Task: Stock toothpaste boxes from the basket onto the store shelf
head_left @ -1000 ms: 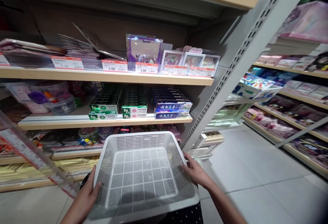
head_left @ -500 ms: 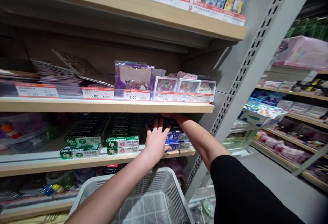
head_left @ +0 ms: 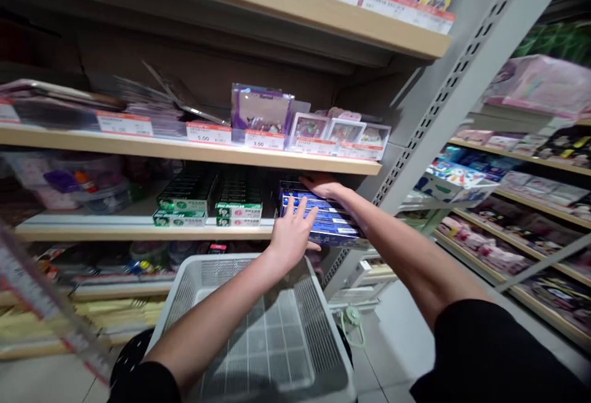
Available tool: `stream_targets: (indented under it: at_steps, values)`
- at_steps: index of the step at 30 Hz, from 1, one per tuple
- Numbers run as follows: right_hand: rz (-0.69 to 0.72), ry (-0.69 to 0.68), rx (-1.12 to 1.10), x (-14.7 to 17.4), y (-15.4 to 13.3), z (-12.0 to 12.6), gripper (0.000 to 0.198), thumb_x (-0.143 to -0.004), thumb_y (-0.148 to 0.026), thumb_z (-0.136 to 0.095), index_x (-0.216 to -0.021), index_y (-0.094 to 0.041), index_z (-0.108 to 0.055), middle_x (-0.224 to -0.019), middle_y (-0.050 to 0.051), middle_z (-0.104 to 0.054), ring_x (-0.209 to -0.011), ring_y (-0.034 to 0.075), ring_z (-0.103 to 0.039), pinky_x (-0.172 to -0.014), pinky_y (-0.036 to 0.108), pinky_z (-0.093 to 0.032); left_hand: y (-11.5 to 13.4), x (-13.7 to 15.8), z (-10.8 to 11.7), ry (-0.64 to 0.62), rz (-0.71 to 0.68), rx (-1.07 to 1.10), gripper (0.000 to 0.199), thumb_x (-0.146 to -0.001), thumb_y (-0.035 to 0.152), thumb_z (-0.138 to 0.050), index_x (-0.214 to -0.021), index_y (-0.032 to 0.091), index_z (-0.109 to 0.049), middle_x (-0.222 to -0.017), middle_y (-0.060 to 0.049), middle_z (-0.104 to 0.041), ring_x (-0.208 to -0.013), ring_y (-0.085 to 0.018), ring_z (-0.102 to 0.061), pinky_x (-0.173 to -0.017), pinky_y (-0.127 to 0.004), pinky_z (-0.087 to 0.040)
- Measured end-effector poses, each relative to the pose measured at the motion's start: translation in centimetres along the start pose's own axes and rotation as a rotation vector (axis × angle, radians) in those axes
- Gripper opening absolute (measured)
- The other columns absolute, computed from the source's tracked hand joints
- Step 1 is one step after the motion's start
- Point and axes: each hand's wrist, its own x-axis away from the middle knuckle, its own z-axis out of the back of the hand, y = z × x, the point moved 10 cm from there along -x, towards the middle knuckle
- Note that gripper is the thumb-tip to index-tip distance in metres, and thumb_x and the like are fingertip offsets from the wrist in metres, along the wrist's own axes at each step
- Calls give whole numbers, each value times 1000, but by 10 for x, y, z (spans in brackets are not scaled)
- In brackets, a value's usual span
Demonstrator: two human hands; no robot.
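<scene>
A block of blue toothpaste boxes (head_left: 332,229), packed in a row, juts past the front edge of the shelf at its right end. My left hand (head_left: 293,231) lies on top of the boxes with its fingers spread and its thumb near their front. Behind them, my right hand (head_left: 323,186) curls round the far side, its fingertips partly hidden. Green toothpaste boxes (head_left: 239,213) stand in rows to the left on the same shelf. Below my forearms is a grey plastic basket (head_left: 325,323), with its grid floor showing.
Above runs a wooden shelf edge (head_left: 184,149) with price tags and small boxed goods. A slotted metal upright (head_left: 415,126) rises to the right of my hands. Clear plastic tubs (head_left: 101,184) stand further left. More stocked shelves (head_left: 545,206) line the right side.
The blue boxes have come forward out of the shelf, with both hands on them. My right hand, hidden before, now shows behind them. The view has shifted, showing more of the basket.
</scene>
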Motion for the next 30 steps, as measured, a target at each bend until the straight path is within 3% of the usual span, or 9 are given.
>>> stream_targets:
  at_steps: [4,7,11,15,18,21,25,28,30]
  values:
    - [33,-68,82,70,-55,-24,64,-96,-61,-25,-110,-12,-63,-114,18,-67,-106,30,-63,-89,34,-44,16,90,26,-99,-47,1,84,-73,54,-71,-145,25,-38,-157,-10,-29,-143,-35,-25,-81,-37,-57]
    - [81,-113,36,121,-109,-70,66,-96,-62,-22,-109,-12,-63,-113,18,-68,-102,30,-64,-88,35,-43,3,166,21,-233,-15,37,81,-75,55,-69,-145,28,-38,-156,-8,-32,-143,-34,-26,-81,-37,-58]
    - [87,-225,-44,145,-176,-162,63,-96,-60,-24,-109,-11,-63,-111,19,-68,-102,30,-63,-89,37,-43,-48,246,-24,-451,123,49,82,-72,53,-73,-145,31,-40,-154,-7,-34,-143,-35,-25,-85,-40,-57]
    - [135,-254,-149,141,-232,-245,54,-97,-52,-30,-111,-11,-62,-113,18,-66,-107,29,-61,-94,37,-41,-105,288,-82,-613,328,23,92,-68,45,-78,-148,31,-34,-159,-8,-20,-147,-37,-9,-92,-47,-52]
    - [135,-212,-224,145,-246,-278,42,-97,-44,-38,-113,-12,-60,-115,16,-63,-110,27,-57,-98,38,-39,-127,311,-125,-794,453,136,88,-75,46,-72,-149,22,-32,-159,-17,-12,-146,-41,-4,-104,-54,-40]
    - [226,-165,-394,156,-241,-281,38,-97,-42,-41,-120,-15,-55,-119,14,-59,-113,24,-54,-99,37,-41,-132,321,-136,-871,467,249,75,-84,46,-60,-148,16,-34,-158,-20,-16,-145,-42,-6,-109,-57,-31]
    - [1,-41,-684,175,-171,-274,43,-97,-43,-34,-129,-19,-50,-130,13,-53,-124,24,-48,-107,40,-37,-148,310,-92,-593,354,343,49,-92,41,-45,-137,21,-52,-150,-11,-41,-146,-32,-19,-115,-50,-27]
    - [-428,-132,-888,211,-122,-305,54,-95,-50,-31,-141,-22,-37,-142,14,-45,-133,26,-42,-109,47,-35,-192,315,-49,-147,496,289,57,-93,38,-44,-147,23,-35,-154,-10,-33,-146,-30,-18,-117,-52,-22]
    - [-453,-294,-996,232,-133,-322,65,-93,-59,-31,-149,-26,-23,-150,13,-36,-138,26,-37,-109,49,-36,-213,331,-55,-65,603,340,72,-91,36,-47,-153,17,-16,-153,-17,-32,-144,-32,-24,-114,-54,-26]
